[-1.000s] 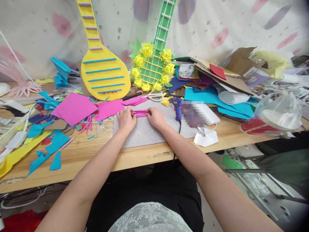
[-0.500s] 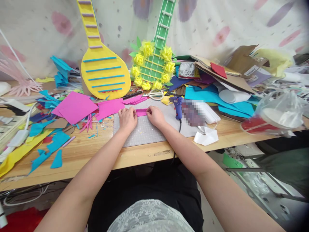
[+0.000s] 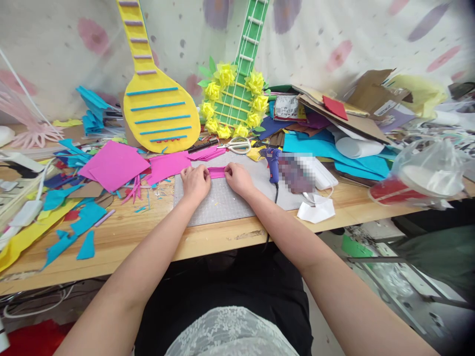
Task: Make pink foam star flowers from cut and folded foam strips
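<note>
A narrow magenta paper strip (image 3: 217,172) stretches between my two hands, low over the grey cutting mat (image 3: 218,202). My left hand (image 3: 196,182) is closed on the strip's left end, thumb and fingers together. At the right end, my right hand (image 3: 238,177) pinches it in the same way. My fingers hide both ends. Just left of my left hand lie a magenta sheet (image 3: 168,165) and several cut magenta strips (image 3: 205,154). Behind my hands are white-handled scissors (image 3: 238,145). A purple glue gun (image 3: 273,165) rests right of my right hand.
A yellow paper instrument (image 3: 163,113) and a green one (image 3: 233,101) with yellow flowers lean at the back. Blue scraps (image 3: 87,217) and magenta squares (image 3: 113,165) cover the left. Cardboard (image 3: 345,116), blue sheets (image 3: 315,144) and a bagged red cup (image 3: 393,190) fill the right.
Almost nothing differs. Both hands keep the magenta strip in the same place, and the view has shifted very slightly.
</note>
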The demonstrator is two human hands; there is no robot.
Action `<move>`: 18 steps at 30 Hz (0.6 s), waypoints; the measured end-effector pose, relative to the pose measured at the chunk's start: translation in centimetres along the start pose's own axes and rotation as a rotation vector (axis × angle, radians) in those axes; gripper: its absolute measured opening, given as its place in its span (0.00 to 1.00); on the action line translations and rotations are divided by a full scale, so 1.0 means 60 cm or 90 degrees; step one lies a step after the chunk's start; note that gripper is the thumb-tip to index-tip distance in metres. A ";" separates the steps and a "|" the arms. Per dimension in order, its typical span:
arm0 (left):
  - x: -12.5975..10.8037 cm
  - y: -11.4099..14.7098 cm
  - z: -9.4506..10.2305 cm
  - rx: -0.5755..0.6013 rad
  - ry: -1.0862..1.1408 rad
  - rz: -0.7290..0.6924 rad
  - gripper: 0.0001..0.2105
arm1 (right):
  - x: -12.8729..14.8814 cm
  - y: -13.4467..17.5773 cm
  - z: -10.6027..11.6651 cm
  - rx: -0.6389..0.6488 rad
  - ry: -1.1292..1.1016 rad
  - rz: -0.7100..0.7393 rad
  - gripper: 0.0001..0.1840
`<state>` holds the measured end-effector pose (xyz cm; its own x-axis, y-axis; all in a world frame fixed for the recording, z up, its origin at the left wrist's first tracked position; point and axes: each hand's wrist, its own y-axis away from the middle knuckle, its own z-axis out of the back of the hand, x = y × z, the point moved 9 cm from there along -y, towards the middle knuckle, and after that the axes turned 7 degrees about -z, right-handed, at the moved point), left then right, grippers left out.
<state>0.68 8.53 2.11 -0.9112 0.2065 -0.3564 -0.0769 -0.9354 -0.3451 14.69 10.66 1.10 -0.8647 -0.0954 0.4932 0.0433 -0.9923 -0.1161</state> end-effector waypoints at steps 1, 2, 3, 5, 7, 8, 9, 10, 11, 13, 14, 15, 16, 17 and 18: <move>0.001 -0.001 -0.001 0.004 0.005 0.005 0.03 | 0.000 0.000 0.000 -0.001 0.002 0.001 0.10; 0.002 -0.001 -0.001 0.007 0.009 0.011 0.02 | 0.001 0.000 0.001 -0.001 0.005 0.003 0.10; 0.004 -0.002 -0.002 0.009 0.012 0.015 0.02 | 0.001 0.000 0.001 -0.002 0.008 0.004 0.10; 0.005 -0.002 -0.002 0.012 0.016 0.021 0.02 | 0.002 0.001 0.001 -0.003 0.016 0.007 0.11; 0.003 -0.001 -0.001 0.012 0.013 0.015 0.03 | 0.003 0.001 0.001 -0.002 0.027 0.007 0.11; 0.000 -0.001 0.000 0.011 0.008 0.006 0.04 | 0.003 0.002 0.001 -0.001 0.033 0.008 0.11; -0.003 0.000 0.000 0.012 -0.001 -0.006 0.05 | 0.004 0.002 0.001 -0.001 0.041 0.009 0.11; -0.007 0.000 0.000 0.014 -0.012 -0.020 0.06 | 0.005 0.003 0.001 0.000 0.051 0.013 0.11; -0.011 0.001 0.000 0.017 -0.024 -0.036 0.07 | 0.007 0.003 0.001 -0.001 0.063 0.017 0.11; -0.017 0.002 -0.002 0.020 -0.048 -0.060 0.10 | 0.011 0.005 0.001 -0.005 0.091 0.028 0.12; -0.019 0.002 -0.003 0.019 -0.057 -0.066 0.10 | 0.013 0.007 0.001 -0.008 0.106 0.032 0.12; -0.020 0.001 -0.003 0.016 -0.064 -0.069 0.10 | 0.015 0.008 0.001 -0.011 0.119 0.035 0.12; -0.021 0.001 -0.003 0.011 -0.071 -0.070 0.09 | 0.017 0.010 0.001 -0.015 0.131 0.036 0.12; -0.021 0.000 -0.003 0.006 -0.076 -0.070 0.09 | 0.019 0.012 0.001 -0.019 0.142 0.037 0.13; -0.022 -0.001 -0.003 0.001 -0.081 -0.070 0.08 | 0.021 0.014 0.002 -0.021 0.151 0.038 0.13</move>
<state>1.98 8.38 2.48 -0.9412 0.2700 -0.2031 -0.1802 -0.9096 -0.3744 13.66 9.70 1.73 -0.9547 -0.1289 0.2683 0.0848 -0.9818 -0.1697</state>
